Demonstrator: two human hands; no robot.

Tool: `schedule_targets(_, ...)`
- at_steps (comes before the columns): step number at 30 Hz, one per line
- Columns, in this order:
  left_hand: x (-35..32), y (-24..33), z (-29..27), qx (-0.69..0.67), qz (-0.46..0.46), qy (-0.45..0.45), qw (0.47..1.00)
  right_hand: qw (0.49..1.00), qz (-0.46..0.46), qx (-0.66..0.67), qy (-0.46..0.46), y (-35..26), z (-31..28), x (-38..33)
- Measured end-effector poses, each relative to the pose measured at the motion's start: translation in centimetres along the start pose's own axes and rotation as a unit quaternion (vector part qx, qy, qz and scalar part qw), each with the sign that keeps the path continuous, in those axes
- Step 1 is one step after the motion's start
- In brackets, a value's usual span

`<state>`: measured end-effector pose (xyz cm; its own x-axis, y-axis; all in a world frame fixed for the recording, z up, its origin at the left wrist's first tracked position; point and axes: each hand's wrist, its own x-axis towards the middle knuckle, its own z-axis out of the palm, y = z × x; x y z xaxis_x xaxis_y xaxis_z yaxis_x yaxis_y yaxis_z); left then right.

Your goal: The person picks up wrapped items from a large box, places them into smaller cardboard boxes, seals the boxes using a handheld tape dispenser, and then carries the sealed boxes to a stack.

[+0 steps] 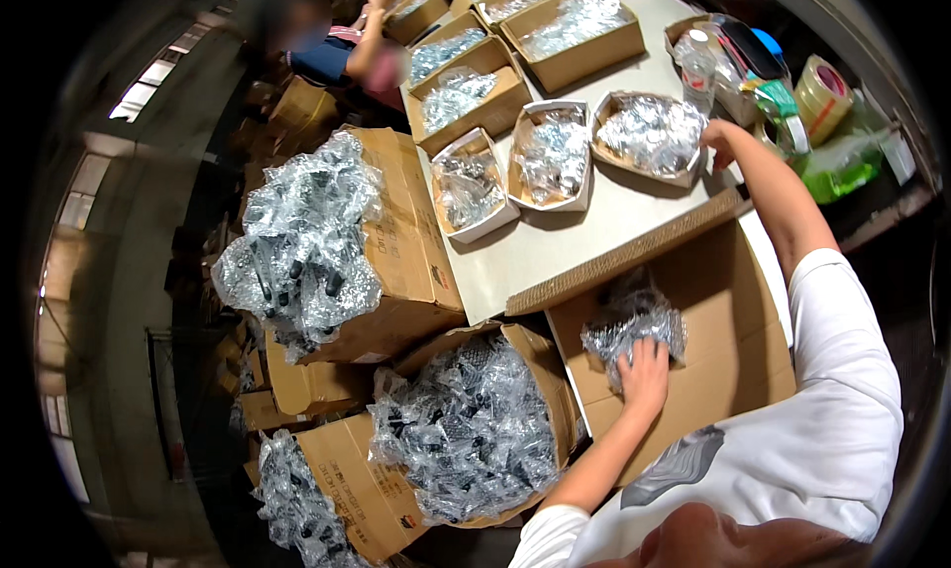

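My left hand [646, 375] presses down on a crumpled clear plastic bag of small parts [634, 325] that lies on a flat brown cardboard sheet [723, 301] in front of me. My right hand [717, 140] reaches far forward to the edge of a small cardboard box [649, 132] filled with shiny bagged parts, touching its right rim. Whether the fingers hold anything there is hidden. I wear a white short-sleeved shirt.
Several open boxes of bagged parts [555, 157] line the white table [555, 241]. Large cartons with bags of dark parts [466, 424] stand at lower left. A water bottle [697, 68], tape rolls [822, 93] and green items lie at right. Another person [347, 48] works at the far end.
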<state>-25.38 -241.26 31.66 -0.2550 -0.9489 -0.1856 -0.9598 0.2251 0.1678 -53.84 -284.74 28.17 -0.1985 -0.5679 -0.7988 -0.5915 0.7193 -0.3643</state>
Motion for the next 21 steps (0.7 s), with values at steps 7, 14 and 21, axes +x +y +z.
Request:
schedule_targets(7,-1.2,-2.5,2.3,-0.133,-0.198,0.101,0.966,0.982,-0.142,0.124,-0.022,-3.6,6.1,-0.7)
schedule_targets(14,-0.6,-2.0,3.4,-0.212,-0.207,0.132,0.946,0.968,-0.061,0.184,-0.161,-2.5,3.8,-4.2)
schedule_targets(21,-0.7,-1.9,2.2,-0.206,-0.229,0.11,0.945,0.866,-0.143,0.419,-0.234,-0.2,1.9,-8.2)
